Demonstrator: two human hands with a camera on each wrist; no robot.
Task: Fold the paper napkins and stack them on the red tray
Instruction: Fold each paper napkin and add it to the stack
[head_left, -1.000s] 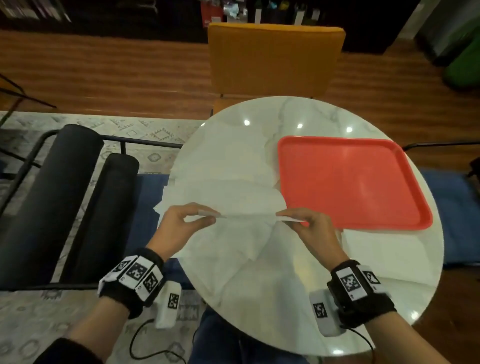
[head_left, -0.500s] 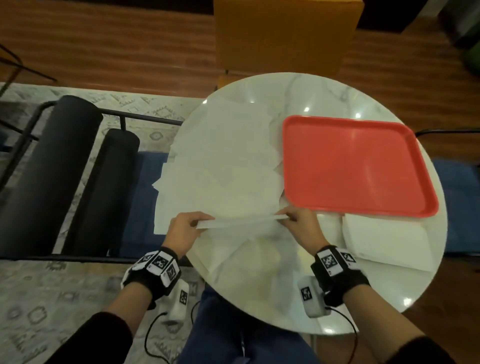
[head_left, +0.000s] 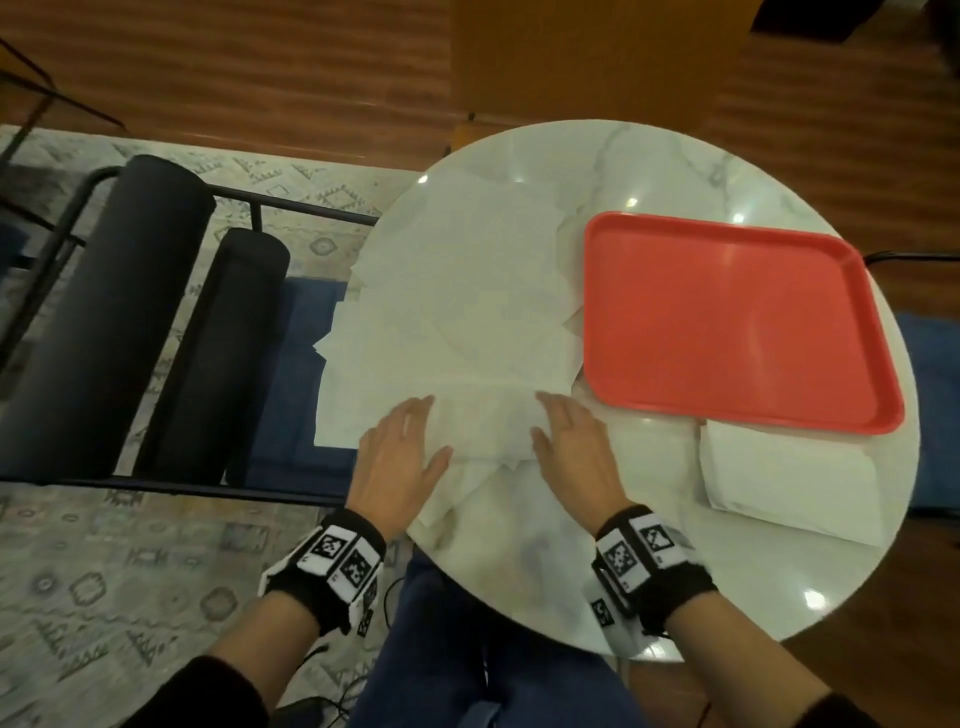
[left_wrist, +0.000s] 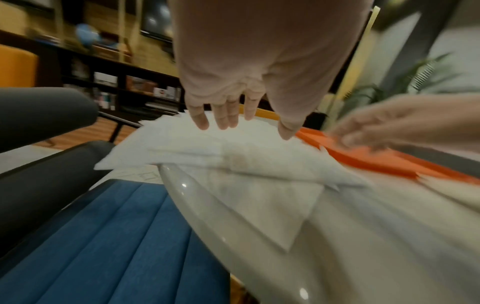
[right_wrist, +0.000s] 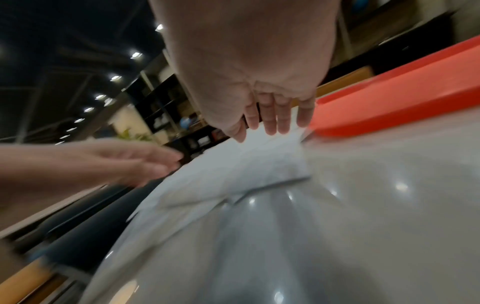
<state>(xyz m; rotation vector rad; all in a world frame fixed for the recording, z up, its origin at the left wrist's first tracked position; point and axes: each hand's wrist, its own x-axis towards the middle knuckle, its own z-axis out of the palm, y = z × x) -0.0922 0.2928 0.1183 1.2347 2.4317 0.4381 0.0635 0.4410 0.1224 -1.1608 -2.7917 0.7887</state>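
A folded white napkin (head_left: 488, 426) lies at the near edge of a spread of several unfolded napkins (head_left: 467, 291) on the left half of the round marble table (head_left: 649, 161). My left hand (head_left: 415, 441) lies flat on its left part, fingers straight. My right hand (head_left: 561, 431) presses flat on its right part. The left wrist view shows the left fingers (left_wrist: 226, 119) resting on the paper (left_wrist: 207, 148). The right wrist view, which is blurred, shows the right fingers (right_wrist: 272, 123) above the napkin (right_wrist: 246, 164). The red tray (head_left: 727, 322) sits bare to the right.
A folded white napkin pile (head_left: 789, 483) lies on the table just in front of the tray. An orange chair (head_left: 597, 57) stands behind the table. A black-padded seat (head_left: 104, 312) with a blue cushion (head_left: 296, 389) is close on the left.
Both hands earlier pinched a raised napkin edge between them. The napkin now lies folded on the pile and both hands have let go and lie flat on it.
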